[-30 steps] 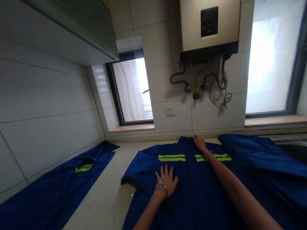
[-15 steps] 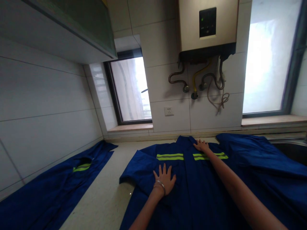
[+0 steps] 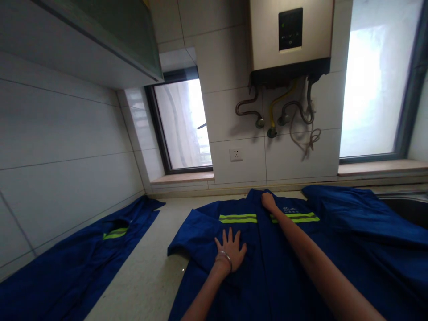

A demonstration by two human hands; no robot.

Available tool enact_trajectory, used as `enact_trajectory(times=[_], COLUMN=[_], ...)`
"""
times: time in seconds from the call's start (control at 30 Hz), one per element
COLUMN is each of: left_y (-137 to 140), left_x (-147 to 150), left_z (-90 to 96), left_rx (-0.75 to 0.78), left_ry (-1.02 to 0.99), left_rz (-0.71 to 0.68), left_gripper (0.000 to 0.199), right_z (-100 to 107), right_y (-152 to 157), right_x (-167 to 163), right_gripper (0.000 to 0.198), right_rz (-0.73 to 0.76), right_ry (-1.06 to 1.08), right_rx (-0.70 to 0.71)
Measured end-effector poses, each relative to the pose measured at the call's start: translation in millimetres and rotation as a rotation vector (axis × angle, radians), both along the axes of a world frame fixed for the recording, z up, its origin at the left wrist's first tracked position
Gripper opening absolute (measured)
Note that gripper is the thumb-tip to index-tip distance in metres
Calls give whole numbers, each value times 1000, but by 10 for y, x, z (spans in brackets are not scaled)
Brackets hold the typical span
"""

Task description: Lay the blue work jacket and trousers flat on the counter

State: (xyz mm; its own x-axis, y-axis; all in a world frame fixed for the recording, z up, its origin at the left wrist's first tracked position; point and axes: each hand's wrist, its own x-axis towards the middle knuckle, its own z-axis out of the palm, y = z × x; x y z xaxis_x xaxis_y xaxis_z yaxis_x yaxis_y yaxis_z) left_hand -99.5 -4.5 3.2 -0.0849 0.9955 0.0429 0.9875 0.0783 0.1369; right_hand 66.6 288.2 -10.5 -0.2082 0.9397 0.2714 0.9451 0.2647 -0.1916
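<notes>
A blue work jacket with yellow-green reflective stripes lies spread front-up on the pale counter. My left hand rests flat on its left chest with fingers spread; a bracelet circles the wrist. My right hand reaches far forward to the collar at the top of the jacket's middle seam, fingers curled on the fabric there. Whether it pinches the cloth cannot be made out.
A second blue garment with a reflective stripe lies along the left wall. More blue cloth lies to the right, beside a sink edge. A water heater with pipes, a socket and two windows are on the back wall.
My right hand slid from the right chest stripe left and up to the collar at the middle seam. My left hand stayed pressed in place.
</notes>
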Motion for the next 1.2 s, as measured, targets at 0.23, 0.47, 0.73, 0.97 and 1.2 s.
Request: enact_trajectory(times=[0.23,0.47,0.73,0.97,1.2], left_y=[34,29,73,47,30], left_x=[-36,-37,-60,-40,-28], left_z=[-89,-86,-173,-134,-91], left_rx=[40,35,80,71,43], left_ry=[-4,-6,6,15,20], left_rz=[-6,-6,-3,-4,-7], left_gripper=[64,64,64,64,65], right_z=[25,108,93,-59,12], right_y=[200,326,245,4,-312], right_x=[21,57,-39,-402,-654], right_gripper=[25,27,33,68,75], right_rz=[23,121,102,46,-2], right_ry=[12,33,61,36,26], right_rx=[-103,-157,-158,-218,-178])
